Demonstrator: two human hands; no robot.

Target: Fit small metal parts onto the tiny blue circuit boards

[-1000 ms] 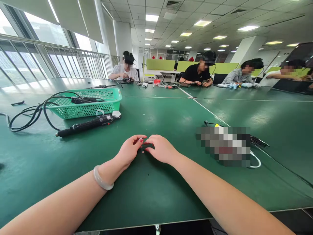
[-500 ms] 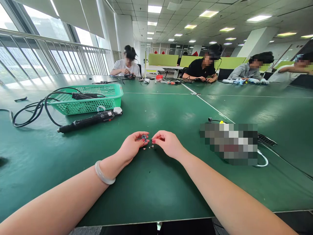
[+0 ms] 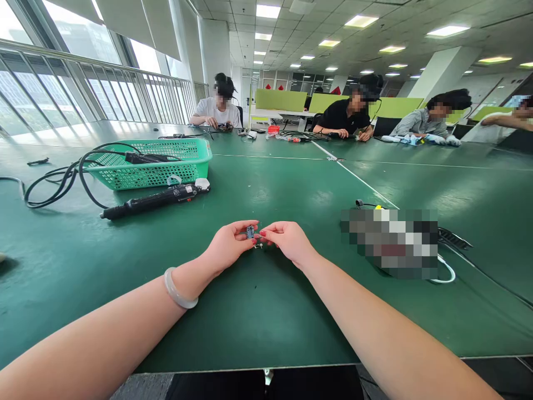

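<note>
Between the thumb and fingers of my left hand [image 3: 227, 243] is a small dark blue-grey rectangular part [image 3: 250, 231], its lighter face turned towards me. My right hand [image 3: 289, 241] is pinched close by its right side. Whatever sits between those right fingertips is too small to make out. A tiny silvery piece [image 3: 259, 245] lies on the green tabletop [image 3: 250, 322] just below both sets of fingertips.
A green mesh basket [image 3: 154, 166] with cables stands at the left. In front of it lies a black electric screwdriver [image 3: 156, 201]. A blurred-out object [image 3: 391, 241] with a white cord is at the right. Several people sit across the table.
My left hand has turned the dark part more upright and shifted slightly right. The right fingertips are now nearer to it. A small copper-coloured bit on the table no longer shows there.
</note>
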